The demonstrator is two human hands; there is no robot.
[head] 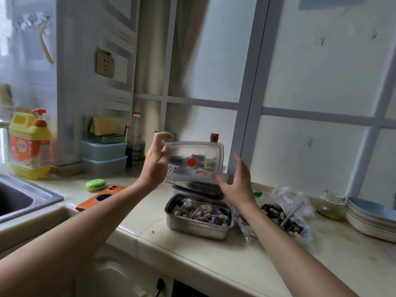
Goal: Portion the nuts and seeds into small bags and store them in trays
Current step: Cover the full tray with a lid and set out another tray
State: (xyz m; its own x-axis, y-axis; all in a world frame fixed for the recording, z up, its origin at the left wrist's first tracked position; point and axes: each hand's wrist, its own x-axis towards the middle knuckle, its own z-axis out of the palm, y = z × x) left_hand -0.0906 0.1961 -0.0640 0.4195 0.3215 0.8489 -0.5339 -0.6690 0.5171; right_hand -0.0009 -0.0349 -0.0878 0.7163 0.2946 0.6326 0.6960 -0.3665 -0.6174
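Nut-filled steel tray (197,226); clear lid (192,154) aloft

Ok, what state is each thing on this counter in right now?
Clear lid: lifted, tilted, pinched by left hand.
Right hand: open, beside the lid.
Front tray: uncovered, full of bagged nuts.
Rear tray: lidded, it seems.
Plastic bag: open, spoon inside.
Jar: uncapped.
Plates: stacked.

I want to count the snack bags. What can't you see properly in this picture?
Head view only:
- rear tray: contents hidden by the clear lid and right hand.
- front tray: bags piled, too small to count.
- plates: cut off by the right edge.
- yellow bottle: label blurred.
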